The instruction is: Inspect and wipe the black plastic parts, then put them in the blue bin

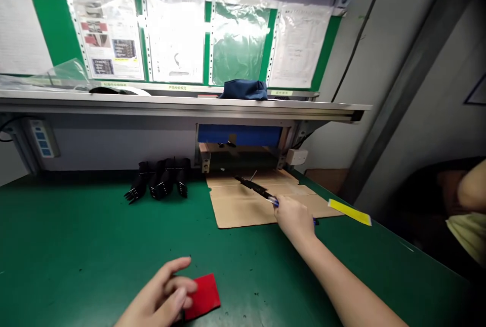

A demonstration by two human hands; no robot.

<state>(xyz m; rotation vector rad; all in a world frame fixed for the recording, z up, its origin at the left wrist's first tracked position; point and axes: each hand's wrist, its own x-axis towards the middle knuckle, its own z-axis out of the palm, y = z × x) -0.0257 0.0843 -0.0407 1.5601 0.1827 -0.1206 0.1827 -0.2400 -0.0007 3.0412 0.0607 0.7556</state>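
Observation:
My right hand (pixel 293 218) reaches forward over a flattened brown cardboard sheet (pixel 237 205) and grips a slim black tool with a blue handle (pixel 255 188), whose black end points toward a blue-fronted fixture (pixel 239 134) under the shelf. My left hand (pixel 161 299) rests near the front edge of the green table (pixel 76 246), fingers on a red card (pixel 205 296).
Several black comb-like parts (pixel 159 182) lie in a row left of the cardboard. A yellow strip (pixel 349 211) lies at the table's right edge. A metal shelf (pixel 182 104) carries a dark blue cloth (pixel 245 89). Another person's arm (pixel 469 190) shows at the far right.

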